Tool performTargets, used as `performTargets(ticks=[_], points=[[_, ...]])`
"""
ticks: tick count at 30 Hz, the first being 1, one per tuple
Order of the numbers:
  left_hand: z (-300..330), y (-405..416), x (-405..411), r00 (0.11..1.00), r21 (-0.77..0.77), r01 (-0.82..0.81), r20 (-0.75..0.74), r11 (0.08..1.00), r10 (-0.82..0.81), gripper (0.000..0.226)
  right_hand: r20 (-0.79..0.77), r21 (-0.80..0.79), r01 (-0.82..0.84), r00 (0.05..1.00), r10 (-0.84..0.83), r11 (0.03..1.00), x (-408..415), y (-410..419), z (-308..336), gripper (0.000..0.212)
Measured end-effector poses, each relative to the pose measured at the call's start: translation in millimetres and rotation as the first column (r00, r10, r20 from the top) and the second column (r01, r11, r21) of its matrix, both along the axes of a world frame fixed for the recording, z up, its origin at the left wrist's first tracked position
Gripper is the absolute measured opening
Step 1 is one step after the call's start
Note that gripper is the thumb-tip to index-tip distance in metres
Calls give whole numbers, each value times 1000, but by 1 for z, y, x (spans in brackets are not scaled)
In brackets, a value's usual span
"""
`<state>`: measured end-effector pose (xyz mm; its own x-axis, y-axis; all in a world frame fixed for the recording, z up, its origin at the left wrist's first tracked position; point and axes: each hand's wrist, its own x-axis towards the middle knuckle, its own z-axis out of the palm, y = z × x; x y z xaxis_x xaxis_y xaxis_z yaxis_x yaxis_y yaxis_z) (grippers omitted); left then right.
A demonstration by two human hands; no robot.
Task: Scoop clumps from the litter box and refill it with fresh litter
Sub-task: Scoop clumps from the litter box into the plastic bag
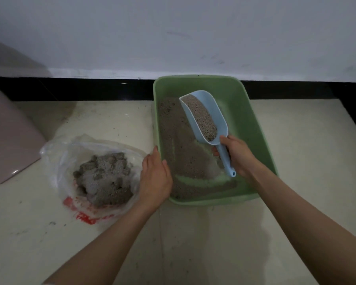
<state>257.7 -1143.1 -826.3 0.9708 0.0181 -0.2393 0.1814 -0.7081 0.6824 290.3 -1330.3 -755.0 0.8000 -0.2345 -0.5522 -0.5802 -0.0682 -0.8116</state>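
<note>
The green litter box [253, 128] sits on the pale floor [193, 243], its far end right up against the black baseboard [90, 89] under the white wall [173, 33]. Inside, grey-brown litter [179, 153] is banked along the left side and the near end, with bare green bottom showing to the right and in a curved strip near the front. Over the box, there's the light blue scoop [206, 103], loaded with pale granules heaped along its trough, mouth pointing away toward the far end, handle angled down and back. The right hand [237, 155] has that handle, fingers wrapped around it just below the bowl, the tip of the handle poking out beneath the palm. Over on the other side, the left hand [155, 177] rests against the box's left rim, fingers fairly straight along the wall, holding nothing that I can see. Just left of that hand, a clear plastic bag [62, 157] with red print lies open on the floor, and a grey pile of clumps [105, 179] sits in it. At the far left edge, part of a pinkish bin [6, 140] stands on the floor.
</note>
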Motion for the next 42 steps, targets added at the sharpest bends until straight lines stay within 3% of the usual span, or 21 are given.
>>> performTargets(ticks=[3,6,8,11,14,16,18,20,22,24,27,30,33,35,37,40,42], points=[[-1,15,-6,995,16,97,25,995,-97,44,22,-69,-70,997,72,995,-12,10,17,20],[7,52,-33,973,13,132,189,991,-132,52,1,-36,-176,984,176,984,-23,21,25,21],[14,87,-51,956,12,-20,293,1000,16,42,-36,-34,-280,960,279,959,-28,33,28,23],[12,143,-60,893,67,-301,370,951,256,33,-105,-159,-428,904,415,890,-29,57,26,25],[6,183,-58,869,133,-448,297,884,396,47,-127,-219,-515,857,499,829,-26,84,23,25],[3,196,-56,885,218,-457,205,862,417,54,-126,-256,-560,827,548,788,-24,102,23,24],[1,204,-53,909,290,-416,150,862,389,46,-133,-327,-614,782,609,718,-18,120,24,27],[0,209,-50,921,335,-390,119,858,372,32,-194,-497,-681,691,696,538,-11,140,28,30],[-1,213,-47,924,351,-379,88,856,373,24,-307,-702,-675,574,760,227,-6,161,34,30],[-2,217,-44,928,324,-366,62,873,366,22,-370,-803,-596,508,778,7,-7,179,43,31],[-5,221,-43,934,234,-357,73,904,350,19,-433,-859,-462,419,798,-223,-11,194,47,31],[-3,221,-48,918,146,-396,73,907,389,15,-447,-884,-318,362,818,-342,-13,197,51,21],[-4,220,-52,909,105,-416,54,903,412,12,-420,-908,-154,310,853,-391,-17,193,50,17],[-4,220,-52,914,108,-405,52,908,402,11,-417,-901,-36,335,845,-431,-21,187,48,28],[-3,219,-50,921,116,-390,49,914,387,12,-356,-929,-29,334,873,-368,-21,177,46,35],[-3,218,-47,923,116,-384,36,916,383,15,-232,-973,-68,312,921,-222,-22,160,46,26],[-2,216,-46,921,124,-388,40,913,386,15,-179,-979,-161,381,907,-125,-20,147,54,26]])
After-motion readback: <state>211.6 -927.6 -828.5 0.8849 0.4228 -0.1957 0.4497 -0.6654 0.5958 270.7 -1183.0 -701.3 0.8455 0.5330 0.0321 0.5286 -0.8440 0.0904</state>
